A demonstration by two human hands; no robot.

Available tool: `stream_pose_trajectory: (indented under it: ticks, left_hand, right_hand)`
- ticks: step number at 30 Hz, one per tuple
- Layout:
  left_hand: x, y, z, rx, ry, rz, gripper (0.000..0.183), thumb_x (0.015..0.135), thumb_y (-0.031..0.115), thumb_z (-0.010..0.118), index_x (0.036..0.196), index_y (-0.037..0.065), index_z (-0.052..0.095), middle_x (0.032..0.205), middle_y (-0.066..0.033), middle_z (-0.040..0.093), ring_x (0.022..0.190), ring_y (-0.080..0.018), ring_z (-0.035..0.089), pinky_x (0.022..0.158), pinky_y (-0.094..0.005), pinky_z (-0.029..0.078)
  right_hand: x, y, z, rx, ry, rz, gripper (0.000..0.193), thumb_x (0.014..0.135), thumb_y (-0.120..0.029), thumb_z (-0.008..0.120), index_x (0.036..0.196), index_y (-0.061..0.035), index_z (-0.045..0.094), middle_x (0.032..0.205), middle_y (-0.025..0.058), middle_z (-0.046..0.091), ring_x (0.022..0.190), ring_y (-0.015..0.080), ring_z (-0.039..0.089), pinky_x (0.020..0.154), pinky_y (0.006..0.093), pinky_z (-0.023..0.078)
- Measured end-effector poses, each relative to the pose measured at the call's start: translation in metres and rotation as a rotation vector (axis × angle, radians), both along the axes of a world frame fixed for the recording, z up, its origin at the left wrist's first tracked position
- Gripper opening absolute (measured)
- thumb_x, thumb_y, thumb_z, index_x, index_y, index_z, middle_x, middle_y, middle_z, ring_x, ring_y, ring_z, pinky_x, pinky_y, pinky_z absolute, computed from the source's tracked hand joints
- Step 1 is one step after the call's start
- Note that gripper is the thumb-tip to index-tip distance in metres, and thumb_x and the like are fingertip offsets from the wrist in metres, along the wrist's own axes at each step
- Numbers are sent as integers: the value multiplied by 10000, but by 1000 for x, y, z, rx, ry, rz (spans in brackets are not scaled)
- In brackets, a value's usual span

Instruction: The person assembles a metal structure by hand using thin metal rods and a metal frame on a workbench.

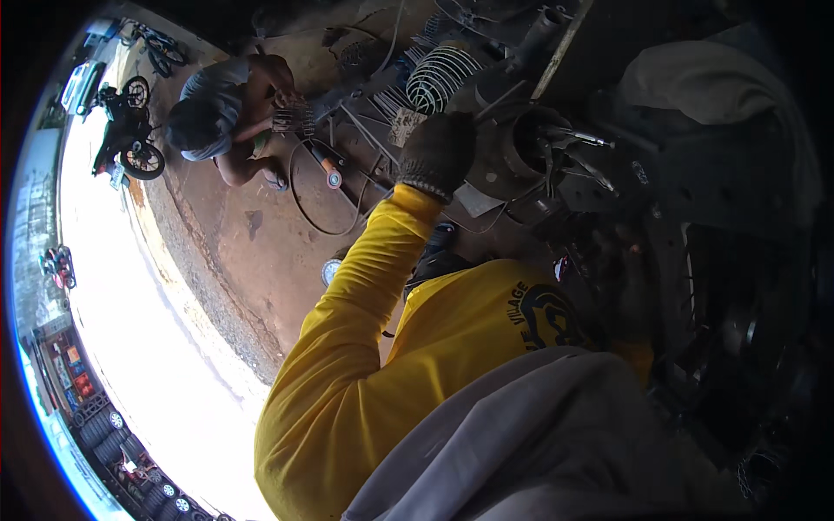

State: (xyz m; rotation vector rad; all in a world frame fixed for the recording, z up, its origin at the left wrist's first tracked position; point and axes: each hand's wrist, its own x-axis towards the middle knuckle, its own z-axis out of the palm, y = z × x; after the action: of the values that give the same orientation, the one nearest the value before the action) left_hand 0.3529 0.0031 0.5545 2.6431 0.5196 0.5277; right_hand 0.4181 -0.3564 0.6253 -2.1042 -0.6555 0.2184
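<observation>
My left hand (439, 154), in a dark knitted glove with a yellow sleeve behind it, is closed and raised at the upper middle. What it grips, if anything, is hidden. Right beside its knuckles shows a rough tan block (405, 127); whether the hand touches it I cannot tell. To the right of this hand stands a dark metal cylinder (524, 143) with several hand tools (578, 136) sticking out of it. My right hand (627, 252) is a dim shape in deep shadow at the right, its fingers not readable.
Another person (217, 108) crouches at the upper left, holding a bundle of metal pieces (293, 115). An orange angle grinder (327, 167) lies on the floor near a looping cable (300, 200). A wire coil (443, 78) stands at the back. Motorcycles (130, 139) are parked by the bright road.
</observation>
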Motion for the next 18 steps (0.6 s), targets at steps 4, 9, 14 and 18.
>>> stream_pose_trajectory:
  ticks: [4,9,14,18]
  left_hand:
    - [-3,-2,-6,-25,49,50,237,916,274,583,976,81,707,858,-152,707,793,-360,697,686,-459,560]
    - [-11,-4,2,-340,100,164,289,956,317,569,1119,101,670,912,-161,708,782,-357,704,691,-456,569]
    - [-32,-7,63,-545,-108,-6,303,973,251,582,1187,40,625,1039,-194,674,871,-351,690,788,-448,570]
    - [-30,11,55,-382,-288,-311,305,958,175,625,1206,-1,602,1060,-152,652,973,-264,672,871,-369,567]
  right_hand:
    - [-7,24,20,306,535,-164,298,1056,-156,464,1245,22,611,1201,126,656,1096,195,626,895,330,519]
    - [-3,36,21,250,488,-107,300,1052,-171,477,1251,12,608,1180,131,654,1068,203,636,890,320,521]
    - [-20,55,37,-105,27,124,268,1015,-111,540,1251,4,596,1153,121,648,1020,200,646,860,313,531]
    - [-28,93,36,56,-10,312,299,986,-103,576,1272,-18,585,1133,105,657,995,198,652,844,320,533]
